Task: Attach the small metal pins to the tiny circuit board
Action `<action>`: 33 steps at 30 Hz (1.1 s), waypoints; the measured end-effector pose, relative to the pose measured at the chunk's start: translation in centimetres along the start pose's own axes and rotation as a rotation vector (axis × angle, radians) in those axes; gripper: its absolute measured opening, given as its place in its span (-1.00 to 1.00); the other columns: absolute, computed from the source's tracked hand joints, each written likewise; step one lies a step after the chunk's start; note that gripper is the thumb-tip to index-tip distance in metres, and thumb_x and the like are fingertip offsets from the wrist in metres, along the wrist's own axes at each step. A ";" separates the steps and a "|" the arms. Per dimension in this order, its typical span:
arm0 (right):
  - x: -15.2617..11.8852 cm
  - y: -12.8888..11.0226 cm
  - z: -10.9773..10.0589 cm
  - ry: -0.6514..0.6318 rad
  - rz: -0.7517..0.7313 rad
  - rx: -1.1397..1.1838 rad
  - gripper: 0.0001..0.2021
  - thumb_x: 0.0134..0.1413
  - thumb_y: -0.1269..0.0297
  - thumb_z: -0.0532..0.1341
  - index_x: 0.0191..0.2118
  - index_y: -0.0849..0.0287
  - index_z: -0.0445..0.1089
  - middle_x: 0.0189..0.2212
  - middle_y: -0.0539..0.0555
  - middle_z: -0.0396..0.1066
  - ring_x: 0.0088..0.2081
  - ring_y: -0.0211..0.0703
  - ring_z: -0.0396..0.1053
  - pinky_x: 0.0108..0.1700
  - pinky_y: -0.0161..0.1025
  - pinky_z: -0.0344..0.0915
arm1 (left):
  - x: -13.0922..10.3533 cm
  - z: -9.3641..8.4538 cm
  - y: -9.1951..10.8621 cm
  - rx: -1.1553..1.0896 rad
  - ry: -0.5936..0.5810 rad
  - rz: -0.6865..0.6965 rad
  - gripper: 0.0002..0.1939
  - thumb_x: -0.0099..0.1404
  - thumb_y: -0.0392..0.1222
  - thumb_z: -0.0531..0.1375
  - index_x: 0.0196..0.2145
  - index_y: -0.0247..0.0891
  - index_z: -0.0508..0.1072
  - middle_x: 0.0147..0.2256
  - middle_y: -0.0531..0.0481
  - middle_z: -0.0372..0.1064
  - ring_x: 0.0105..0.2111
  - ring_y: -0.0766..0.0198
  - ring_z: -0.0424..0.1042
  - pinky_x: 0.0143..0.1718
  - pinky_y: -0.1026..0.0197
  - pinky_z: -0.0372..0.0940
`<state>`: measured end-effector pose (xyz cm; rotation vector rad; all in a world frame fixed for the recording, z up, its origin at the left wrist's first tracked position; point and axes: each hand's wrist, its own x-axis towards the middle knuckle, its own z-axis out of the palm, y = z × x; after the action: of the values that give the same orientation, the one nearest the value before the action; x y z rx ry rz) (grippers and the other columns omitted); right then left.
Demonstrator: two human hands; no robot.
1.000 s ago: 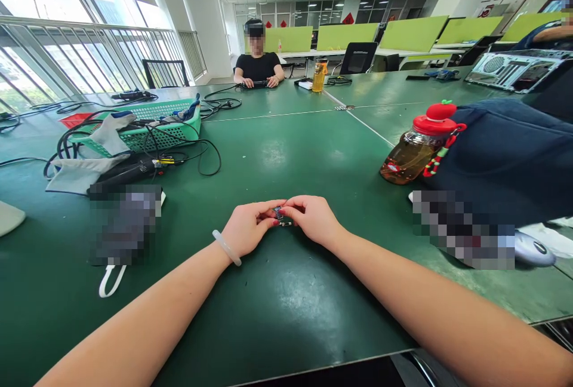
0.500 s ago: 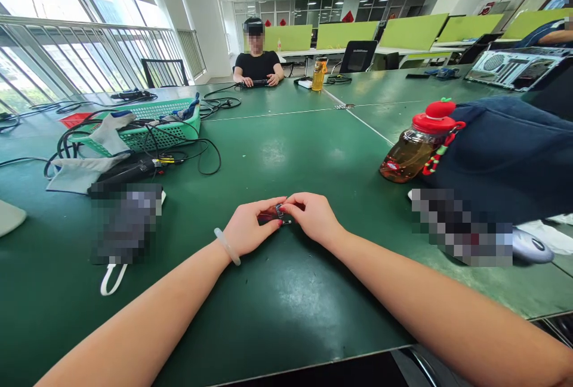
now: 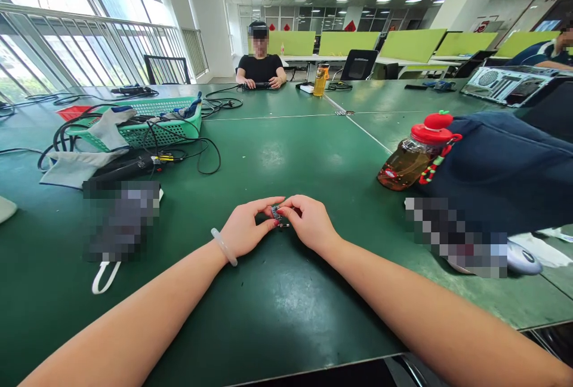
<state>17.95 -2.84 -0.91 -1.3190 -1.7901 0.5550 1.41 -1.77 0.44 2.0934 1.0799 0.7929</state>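
Both hands meet over the middle of the green table (image 3: 268, 291). My left hand (image 3: 245, 229), with a pale bangle at the wrist, pinches a small dark piece with light markings (image 3: 276, 212) between thumb and fingers. From the other side, my right hand (image 3: 311, 220) closes its thumb and index finger on the same piece. A tiny shiny metal bit (image 3: 283, 226) shows just below the fingertips; I cannot tell whether it is part of the piece. Fingers hide much of it, and its kind is too small to make out.
To the left are a green basket (image 3: 156, 130) with cables and gloves, and a blurred-out phone-like item (image 3: 123, 223). On the right stand a red-lidded bottle (image 3: 407, 160), a dark blue bag (image 3: 505, 166) and a mouse (image 3: 521, 257). Across the table sits a person (image 3: 260, 67).
The view has shifted slightly. The dark piece shows a little more between my fingertips and looks slightly turned. Both hands keep their pinch.
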 end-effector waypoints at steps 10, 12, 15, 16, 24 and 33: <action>-0.4 -0.8 -0.4 0.002 -0.103 -0.195 -0.84 0.11 0.29 0.09 -0.40 0.12 0.40 -0.42 0.01 0.41 -0.35 -0.25 0.31 -0.29 -0.33 0.17 | 0.1 0.0 0.0 -0.180 -0.020 -0.066 -0.51 0.07 -0.28 0.17 0.01 -0.25 0.32 -0.42 0.05 0.39 -0.31 0.28 0.39 -0.06 0.12 0.23; -0.4 -0.6 -0.3 -0.002 -0.081 -0.126 -0.85 0.09 0.30 0.10 -0.42 0.12 0.39 -0.44 0.00 0.41 -0.37 -0.26 0.31 -0.30 -0.33 0.17 | 0.0 -0.1 0.2 -0.213 -0.032 -0.073 -0.51 0.07 -0.28 0.18 0.00 -0.27 0.32 -0.44 0.05 0.37 -0.32 0.28 0.38 -0.07 0.13 0.23; -0.2 -0.3 -0.1 -0.001 -0.025 -0.028 -0.85 0.06 0.30 0.12 -0.46 0.13 0.39 -0.49 -0.02 0.40 -0.42 -0.28 0.29 -0.34 -0.34 0.17 | 0.1 -0.1 0.5 -0.280 -0.062 -0.097 -0.51 0.07 -0.27 0.18 0.00 -0.30 0.30 -0.48 0.07 0.32 -0.36 0.30 0.37 -0.10 0.13 0.25; -0.1 -0.1 0.0 -0.007 -0.004 -0.002 -0.84 0.05 0.29 0.12 -0.47 0.14 0.39 -0.51 -0.02 0.39 -0.44 -0.28 0.28 -0.36 -0.34 0.16 | 0.1 -0.1 0.5 -0.295 -0.068 -0.103 -0.51 0.07 -0.28 0.18 0.00 -0.30 0.30 -0.49 0.08 0.31 -0.36 0.31 0.37 -0.11 0.14 0.26; 0.2 0.4 0.1 -0.088 0.102 0.154 -0.82 0.01 0.24 0.13 -0.50 0.17 0.38 -0.56 -0.04 0.36 -0.51 -0.31 0.23 -0.43 -0.37 0.14 | 0.0 0.0 0.0 -0.188 -0.037 -0.068 -0.54 0.08 -0.28 0.17 -0.02 -0.25 0.31 -0.49 0.10 0.31 -0.37 0.33 0.37 -0.09 0.16 0.24; 0.2 0.4 -0.1 -0.121 0.082 0.120 -0.88 -0.03 0.26 0.18 -0.48 0.15 0.42 -0.50 -0.03 0.42 -0.44 -0.30 0.29 -0.34 -0.34 0.18 | -0.1 0.0 0.1 -0.073 -0.049 -0.015 -0.55 0.09 -0.29 0.16 -0.02 -0.21 0.30 -0.48 0.12 0.30 -0.38 0.34 0.36 -0.10 0.19 0.22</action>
<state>18.24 -2.52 -1.04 -1.3046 -1.7763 0.7903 1.41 -1.92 0.48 2.0304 1.0243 0.7590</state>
